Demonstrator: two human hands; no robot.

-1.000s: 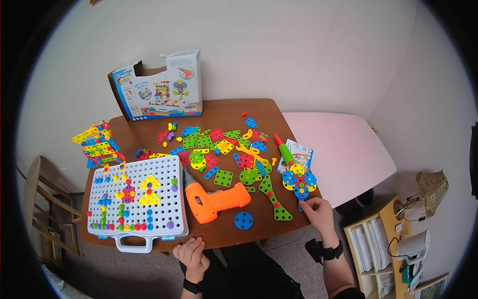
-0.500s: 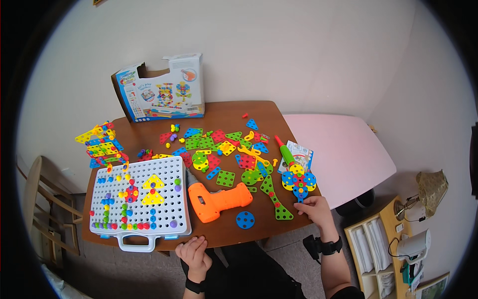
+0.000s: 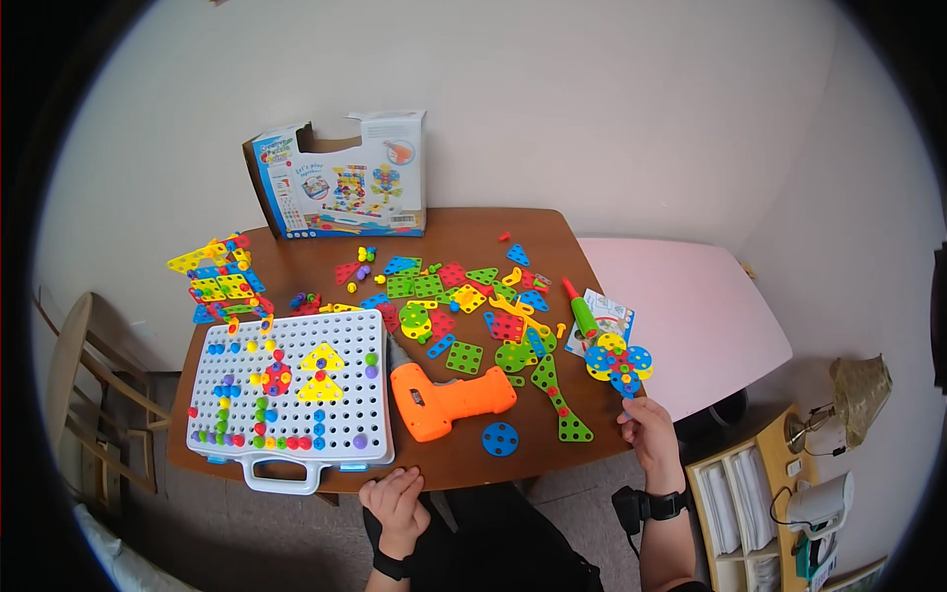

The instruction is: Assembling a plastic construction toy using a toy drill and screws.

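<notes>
My left hand [image 3: 397,508] rests at the table's front edge, its fingers loosely bent and holding nothing. At the right edge my right hand [image 3: 651,434] has its fingertips closed at the lower blue tip of a flower-shaped toy [image 3: 619,363] built of blue, yellow and red plastic pieces. Whether anything else is between those fingers is hidden. Behind the flower toy lies a green screwdriver with a red end [image 3: 582,314], partly over a printed sheet [image 3: 614,314]. An orange toy drill [image 3: 449,400] lies between my hands, beside a blue disc [image 3: 500,440].
A white pegboard case [image 3: 340,424] with coloured pegs stands at left, with a built plastic structure [image 3: 222,281] behind it. Several loose perforated plates [image 3: 465,357] cover the table's middle. An opened box [image 3: 340,183] stands at the back. A pink surface [image 3: 691,316] adjoins the right.
My right hand and the flower toy have shifted slightly to the right, toward the table's edge. The whole view has moved a little; my left hand stays at the front edge.
</notes>
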